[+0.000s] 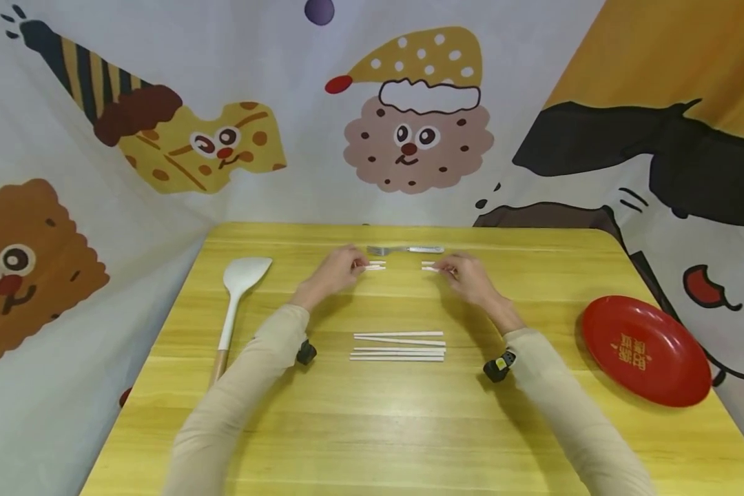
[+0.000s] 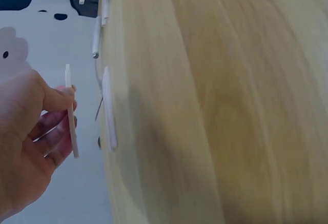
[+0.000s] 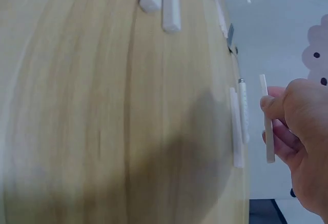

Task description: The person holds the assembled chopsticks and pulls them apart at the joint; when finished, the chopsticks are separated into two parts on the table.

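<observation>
My left hand [image 1: 337,270] is over the far part of the table, pinching a short white stick [image 2: 73,126] between thumb and fingers. Close by lies another short white stick [image 2: 109,111] on the wood. Across from it, my right hand [image 1: 466,274] pinches a short white stick [image 3: 270,142] too, above the table. A similar short stick [image 3: 236,131] lies beside that hand. Just beyond both hands is a fork [image 1: 424,249] with a pale handle, lying sideways. Nearer to me, several long white sticks [image 1: 399,335] lie roughly parallel between my forearms.
A white spatula [image 1: 242,275] with a wooden handle lies at the left, its lower end behind my left sleeve. At the right edge sits a red oval plate [image 1: 663,331] with gold characters. Behind the table [image 1: 372,427] hangs a cartoon-printed cloth [image 1: 310,138].
</observation>
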